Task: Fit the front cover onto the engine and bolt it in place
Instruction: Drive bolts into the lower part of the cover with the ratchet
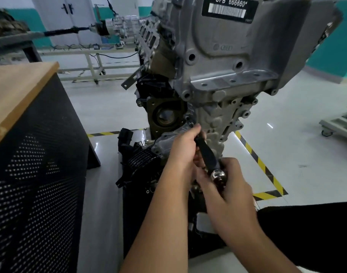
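Observation:
The grey engine (224, 62) stands upright on its stand, filling the centre and upper right. Its ribbed front cover (218, 123) lies against the lower front face. A bolt (190, 123) sticks out at the cover's left edge, just above my left hand. My left hand (183, 152) grips the upper part of a black-handled ratchet (207, 154) close to the cover. Around the ratchet's chrome end (218, 175) curl the fingers of my right hand (233, 192). Where the tool meets the cover is hidden behind my left hand.
A wooden-topped cabinet (36, 138) with black perforated sides stands close on the left. Black plastic parts (137, 156) sit at the engine's base. Yellow-black floor tape (261, 164) runs to the right. A white bench (93, 54) with another assembly stands behind.

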Demonstrator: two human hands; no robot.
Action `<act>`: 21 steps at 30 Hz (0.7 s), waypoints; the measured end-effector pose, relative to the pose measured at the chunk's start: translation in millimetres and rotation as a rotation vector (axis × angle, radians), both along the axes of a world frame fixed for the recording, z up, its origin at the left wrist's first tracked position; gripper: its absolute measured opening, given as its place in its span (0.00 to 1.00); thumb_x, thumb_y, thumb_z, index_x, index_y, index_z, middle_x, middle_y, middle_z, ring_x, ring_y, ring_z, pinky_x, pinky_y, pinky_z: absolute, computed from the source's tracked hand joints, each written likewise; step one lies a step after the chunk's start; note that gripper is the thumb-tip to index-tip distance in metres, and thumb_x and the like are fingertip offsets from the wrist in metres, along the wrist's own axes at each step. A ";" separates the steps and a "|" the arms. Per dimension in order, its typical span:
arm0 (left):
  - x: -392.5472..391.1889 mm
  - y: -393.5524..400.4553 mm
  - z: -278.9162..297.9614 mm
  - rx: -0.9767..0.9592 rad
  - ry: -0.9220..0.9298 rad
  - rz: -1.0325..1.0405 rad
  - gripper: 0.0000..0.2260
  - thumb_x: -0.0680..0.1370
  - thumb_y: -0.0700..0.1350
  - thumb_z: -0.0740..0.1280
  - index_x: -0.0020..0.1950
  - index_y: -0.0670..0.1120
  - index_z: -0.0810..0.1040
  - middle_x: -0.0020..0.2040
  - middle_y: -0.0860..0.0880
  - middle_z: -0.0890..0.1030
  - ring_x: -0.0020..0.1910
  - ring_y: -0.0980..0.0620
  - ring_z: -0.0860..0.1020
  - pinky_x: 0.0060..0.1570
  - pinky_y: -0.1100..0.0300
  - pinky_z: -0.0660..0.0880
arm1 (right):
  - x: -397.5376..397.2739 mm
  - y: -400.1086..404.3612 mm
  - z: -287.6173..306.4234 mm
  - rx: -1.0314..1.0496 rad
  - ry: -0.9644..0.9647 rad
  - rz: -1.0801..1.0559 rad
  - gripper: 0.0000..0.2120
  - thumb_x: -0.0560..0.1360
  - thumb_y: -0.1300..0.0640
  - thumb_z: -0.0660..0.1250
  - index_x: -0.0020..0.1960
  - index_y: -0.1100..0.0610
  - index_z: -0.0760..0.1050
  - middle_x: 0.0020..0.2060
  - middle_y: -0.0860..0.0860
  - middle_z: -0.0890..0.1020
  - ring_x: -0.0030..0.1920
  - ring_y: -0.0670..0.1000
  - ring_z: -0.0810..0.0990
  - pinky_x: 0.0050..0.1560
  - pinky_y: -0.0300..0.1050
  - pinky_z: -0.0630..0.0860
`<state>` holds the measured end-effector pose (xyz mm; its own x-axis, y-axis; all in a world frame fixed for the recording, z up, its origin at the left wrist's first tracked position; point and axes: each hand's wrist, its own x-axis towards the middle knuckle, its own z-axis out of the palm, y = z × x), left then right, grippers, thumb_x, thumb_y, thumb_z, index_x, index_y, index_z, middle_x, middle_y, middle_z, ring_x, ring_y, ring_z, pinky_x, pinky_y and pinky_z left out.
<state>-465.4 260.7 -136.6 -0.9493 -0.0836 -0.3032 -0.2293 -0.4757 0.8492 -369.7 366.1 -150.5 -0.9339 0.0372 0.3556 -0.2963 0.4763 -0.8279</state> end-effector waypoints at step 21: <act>0.9 -3.3 -1.0 -0.228 0.055 0.082 0.19 0.82 0.56 0.66 0.35 0.46 0.77 0.28 0.51 0.76 0.24 0.53 0.72 0.27 0.64 0.70 | -19.5 4.1 -25.4 0.251 0.232 0.062 0.18 0.79 0.40 0.62 0.67 0.42 0.67 0.42 0.42 0.84 0.39 0.46 0.83 0.35 0.38 0.73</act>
<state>-464.5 257.4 -137.6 -0.9512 -0.2209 -0.2153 -0.1480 -0.2855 0.9469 -389.3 370.3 -175.8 -0.8250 -0.1323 0.5494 -0.4973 0.6319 -0.5945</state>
